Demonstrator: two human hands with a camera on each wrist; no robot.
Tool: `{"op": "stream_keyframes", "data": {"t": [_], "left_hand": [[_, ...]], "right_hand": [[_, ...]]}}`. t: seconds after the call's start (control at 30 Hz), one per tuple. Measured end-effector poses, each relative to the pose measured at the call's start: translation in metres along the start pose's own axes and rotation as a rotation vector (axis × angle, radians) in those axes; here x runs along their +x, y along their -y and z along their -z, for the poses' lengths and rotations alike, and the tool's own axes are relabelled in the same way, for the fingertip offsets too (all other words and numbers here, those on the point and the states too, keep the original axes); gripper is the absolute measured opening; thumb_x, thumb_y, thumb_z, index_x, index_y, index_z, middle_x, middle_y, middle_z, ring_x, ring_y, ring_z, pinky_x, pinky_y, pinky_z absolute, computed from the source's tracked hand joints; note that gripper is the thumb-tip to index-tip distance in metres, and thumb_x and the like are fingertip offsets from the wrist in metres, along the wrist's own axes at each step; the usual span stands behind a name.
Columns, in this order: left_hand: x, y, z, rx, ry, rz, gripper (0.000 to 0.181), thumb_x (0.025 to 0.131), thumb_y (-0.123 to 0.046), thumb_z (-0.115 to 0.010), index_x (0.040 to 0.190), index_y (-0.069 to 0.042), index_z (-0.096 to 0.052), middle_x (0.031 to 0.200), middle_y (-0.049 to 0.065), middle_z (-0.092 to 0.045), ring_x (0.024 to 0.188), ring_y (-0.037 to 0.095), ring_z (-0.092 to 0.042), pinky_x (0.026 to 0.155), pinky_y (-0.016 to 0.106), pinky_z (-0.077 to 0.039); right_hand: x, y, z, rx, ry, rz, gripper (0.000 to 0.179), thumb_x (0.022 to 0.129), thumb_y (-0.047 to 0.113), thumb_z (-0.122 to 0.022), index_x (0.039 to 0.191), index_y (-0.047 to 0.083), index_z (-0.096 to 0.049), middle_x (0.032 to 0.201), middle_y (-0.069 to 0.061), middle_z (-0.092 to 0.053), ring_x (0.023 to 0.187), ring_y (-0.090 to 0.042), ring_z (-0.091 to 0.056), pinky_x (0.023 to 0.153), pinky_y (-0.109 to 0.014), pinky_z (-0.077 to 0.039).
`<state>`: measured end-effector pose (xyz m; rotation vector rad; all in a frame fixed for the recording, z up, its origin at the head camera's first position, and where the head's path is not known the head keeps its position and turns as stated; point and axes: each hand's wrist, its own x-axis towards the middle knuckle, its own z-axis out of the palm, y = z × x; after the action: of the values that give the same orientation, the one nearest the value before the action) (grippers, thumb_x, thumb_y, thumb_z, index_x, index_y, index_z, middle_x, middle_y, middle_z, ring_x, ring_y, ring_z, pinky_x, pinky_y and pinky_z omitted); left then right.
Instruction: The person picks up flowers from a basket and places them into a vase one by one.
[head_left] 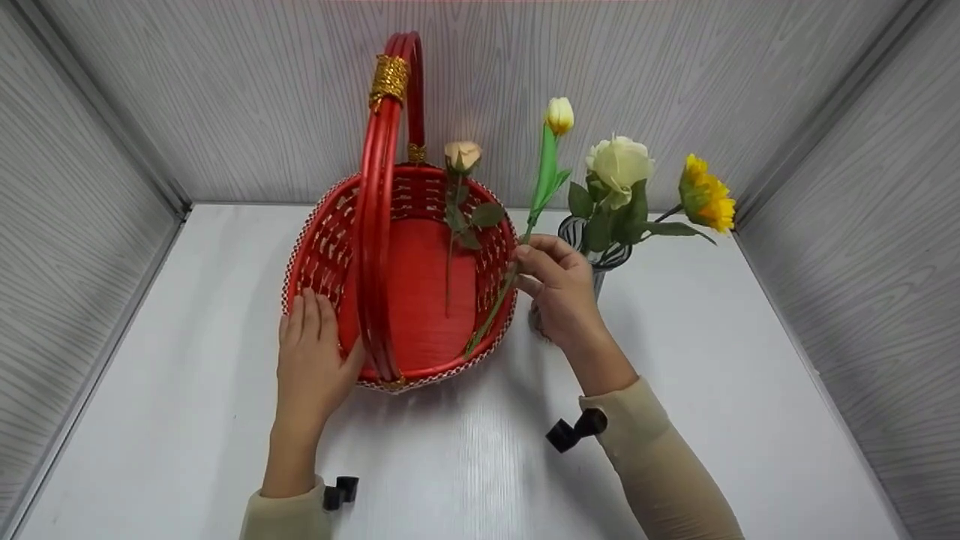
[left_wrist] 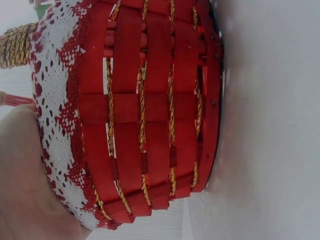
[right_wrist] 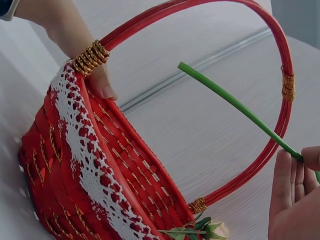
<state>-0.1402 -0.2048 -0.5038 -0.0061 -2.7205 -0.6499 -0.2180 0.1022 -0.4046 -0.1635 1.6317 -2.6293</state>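
A red woven basket [head_left: 427,292] with a tall arched handle [head_left: 375,195] and a lace-trimmed rim stands on the white table. My left hand [head_left: 309,360] rests on its left rim, fingers laid over the edge and thumb by the handle's base. A white-and-yellow tulip [head_left: 559,116] is pinched by its green stem [right_wrist: 235,106] between thumb and fingers of my right hand [head_left: 559,289], above the basket's right rim. In the head view its stem end overlaps the basket's front right. Inside the basket leans a peach rose [head_left: 463,156], its bloom at the back rim.
Behind my right hand stands a dark-striped glass vase [head_left: 574,232], partly hidden by the hand. It holds a cream rose [head_left: 621,166] and a yellow sunflower-like bloom [head_left: 706,196] leaning right. Grey wood-grain panels [head_left: 262,97] enclose the table at the back and sides.
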Motion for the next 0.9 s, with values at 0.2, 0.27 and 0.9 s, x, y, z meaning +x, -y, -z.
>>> {"op": "stream_keyframes", "data": {"t": [0.2,0.27,0.9], "left_hand": [[0.0,-0.001,0.0,-0.006,0.008,0.002,0.079,0.096,-0.043,-0.051,0.151,0.009,-0.03,0.16,0.029,-0.023,0.151,0.044,-0.015,0.123,0.056,-0.008],[0.0,-0.001,0.0,-0.008,0.008,0.001,0.078,0.096,-0.042,-0.051,0.151,0.01,-0.03,0.16,0.029,-0.023,0.151,0.044,-0.015,0.123,0.056,-0.009],[0.001,-0.002,0.002,-0.013,0.008,0.002,0.079,0.097,-0.044,-0.049,0.151,0.01,-0.029,0.16,0.03,-0.023,0.151,0.045,-0.015,0.123,0.057,-0.007]], "right_hand": [[-0.006,0.012,0.007,-0.041,-0.022,0.067,0.004,0.094,0.003,-0.062,0.096,0.003,-0.065,0.086,-0.008,-0.065,0.076,-0.017,-0.065,0.073,-0.032,-0.06],[-0.008,0.016,0.009,-0.047,-0.028,0.089,0.005,0.094,0.003,-0.062,0.096,0.004,-0.065,0.087,-0.007,-0.065,0.077,-0.017,-0.065,0.073,-0.032,-0.06],[-0.021,0.04,0.029,-0.07,-0.117,0.196,0.005,0.093,0.002,-0.064,0.097,0.005,-0.065,0.087,-0.007,-0.065,0.079,-0.02,-0.066,0.068,-0.028,-0.056]]}}
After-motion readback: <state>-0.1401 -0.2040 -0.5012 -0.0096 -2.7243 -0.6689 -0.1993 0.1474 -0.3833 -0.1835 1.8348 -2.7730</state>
